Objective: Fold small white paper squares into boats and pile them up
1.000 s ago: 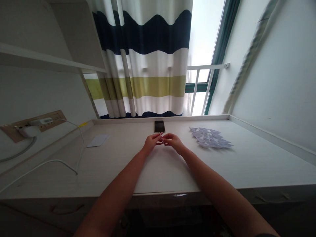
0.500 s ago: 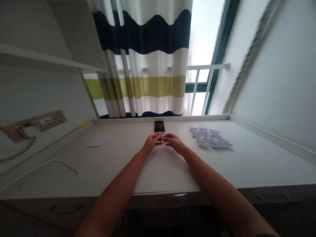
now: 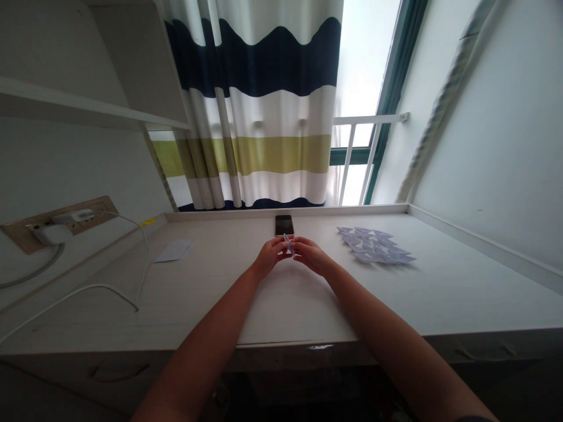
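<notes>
Between my two hands a small folded piece of white paper (image 3: 289, 245) is held up on its edge, tilted, just above the desk. My left hand (image 3: 269, 258) pinches it from the left, and my right hand (image 3: 310, 255) grips it from the right. The finer folds are too small to make out. Right behind my fingers a dark-screened phone (image 3: 284, 224) lies flat. To the right, several folded paper pieces (image 3: 373, 245) are laid out in overlapping rows.
A few flat white sheets (image 3: 175, 250) lie on the left of the white desk (image 3: 290, 310). White cables (image 3: 143, 252) run from a wall socket (image 3: 65, 220) onto the desktop. A raised rim (image 3: 220, 215) borders the back, below a striped curtain (image 3: 277, 117).
The folded paper has turned slightly between my fingers and shows more of its face. Both arms stay in place, and the other things have not moved.
</notes>
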`<state>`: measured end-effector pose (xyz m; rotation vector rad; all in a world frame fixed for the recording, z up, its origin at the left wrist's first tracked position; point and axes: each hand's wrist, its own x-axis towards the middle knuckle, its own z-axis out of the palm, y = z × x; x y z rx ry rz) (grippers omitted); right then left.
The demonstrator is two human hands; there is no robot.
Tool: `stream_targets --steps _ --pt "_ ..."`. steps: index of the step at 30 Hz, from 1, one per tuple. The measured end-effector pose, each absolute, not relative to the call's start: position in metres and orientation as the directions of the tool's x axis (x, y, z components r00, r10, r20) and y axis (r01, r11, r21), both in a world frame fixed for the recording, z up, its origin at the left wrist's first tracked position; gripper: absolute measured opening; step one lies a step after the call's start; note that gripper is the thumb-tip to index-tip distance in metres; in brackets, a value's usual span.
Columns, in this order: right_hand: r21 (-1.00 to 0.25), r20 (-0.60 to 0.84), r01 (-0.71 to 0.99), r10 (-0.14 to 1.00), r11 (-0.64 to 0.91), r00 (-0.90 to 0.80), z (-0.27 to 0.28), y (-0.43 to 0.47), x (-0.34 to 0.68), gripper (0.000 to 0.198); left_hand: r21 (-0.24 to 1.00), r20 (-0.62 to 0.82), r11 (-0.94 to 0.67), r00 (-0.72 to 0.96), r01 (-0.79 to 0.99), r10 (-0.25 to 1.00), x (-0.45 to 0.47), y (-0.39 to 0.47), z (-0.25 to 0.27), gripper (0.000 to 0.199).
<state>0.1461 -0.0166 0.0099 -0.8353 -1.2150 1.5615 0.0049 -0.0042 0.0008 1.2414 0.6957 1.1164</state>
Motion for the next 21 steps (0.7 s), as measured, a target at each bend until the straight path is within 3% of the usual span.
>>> stream_targets --steps 21 --pt "-0.911 0.066 -0.400 0.927 -0.095 -0.370 0.0036 -0.0111 0.1473 0.017 0.955 0.158 -0.039 0.394 -0.293 0.905 0.0060 -0.0062 0.0025 0.033"
